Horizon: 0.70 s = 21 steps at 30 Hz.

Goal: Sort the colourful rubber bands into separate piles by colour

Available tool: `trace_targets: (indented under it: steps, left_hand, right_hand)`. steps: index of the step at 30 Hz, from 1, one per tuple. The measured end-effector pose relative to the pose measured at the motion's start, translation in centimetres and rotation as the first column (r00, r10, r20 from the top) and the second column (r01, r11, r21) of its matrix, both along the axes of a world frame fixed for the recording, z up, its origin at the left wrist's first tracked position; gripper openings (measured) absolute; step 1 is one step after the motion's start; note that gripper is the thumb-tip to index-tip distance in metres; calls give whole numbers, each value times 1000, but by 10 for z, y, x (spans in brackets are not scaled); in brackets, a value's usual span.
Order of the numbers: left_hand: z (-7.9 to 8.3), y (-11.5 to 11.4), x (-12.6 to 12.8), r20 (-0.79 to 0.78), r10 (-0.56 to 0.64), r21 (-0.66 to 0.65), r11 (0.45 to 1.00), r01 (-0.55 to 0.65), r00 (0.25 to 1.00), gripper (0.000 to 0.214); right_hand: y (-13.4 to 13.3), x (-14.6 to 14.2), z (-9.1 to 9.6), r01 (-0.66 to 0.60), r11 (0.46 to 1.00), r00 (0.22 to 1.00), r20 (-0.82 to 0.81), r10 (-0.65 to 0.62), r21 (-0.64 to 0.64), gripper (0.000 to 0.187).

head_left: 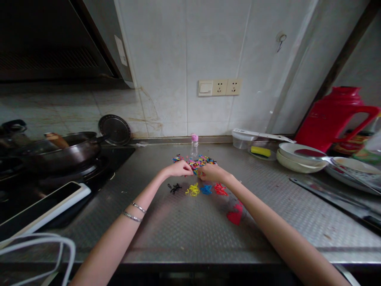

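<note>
Left of the bottle (194, 149) sits a pan (71, 154); right, bowls (297, 163) and a flask (326, 121). Mixed bands (204, 160) lie just in front, partly hidden by the left hand (179, 169) and right hand (214, 173), fingers curled nearly together; whether they grip any, I cannot tell.

Head view: taken from the wearer's head, directed forward and down.
Bench (178, 238): overlooked obliquely from above its near edge, which is included low in frame.
Tiled wall (163, 59): faced nearly square on.
Range: left hand (179, 169) and right hand (213, 173) are seen small, near frame centre.
Breadth: wide, hob (119, 158) to red flask (330, 117).
</note>
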<state>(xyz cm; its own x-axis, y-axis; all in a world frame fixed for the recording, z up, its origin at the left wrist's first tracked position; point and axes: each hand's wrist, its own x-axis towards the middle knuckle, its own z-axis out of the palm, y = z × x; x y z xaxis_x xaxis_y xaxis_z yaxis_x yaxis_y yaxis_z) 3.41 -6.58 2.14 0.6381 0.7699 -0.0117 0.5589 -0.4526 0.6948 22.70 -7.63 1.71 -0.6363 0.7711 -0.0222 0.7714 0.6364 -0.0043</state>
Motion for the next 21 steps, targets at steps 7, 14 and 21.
trace_targets:
  steps: [7, 14, 21]
  left_hand:
    - [-13, 22, -27, 123, 294, 74, 950, -305, 948, 25]
    - [-30, 30, -35, 115, 403, 179, 890, -418, 908, 23]
    - [-29, 31, -39, 8, 361, 215, 910, -354, 933, 22]
  right_hand:
    - [0, -1, -5, 19, 999, 1000, 24, -20, 51, 20]
    - [0, -3, -5, -6, 1000, 990, -139, 9, 20, 20]
    - [-7, -8, 0, -260, 941, 904, -397, 158, -218, 22]
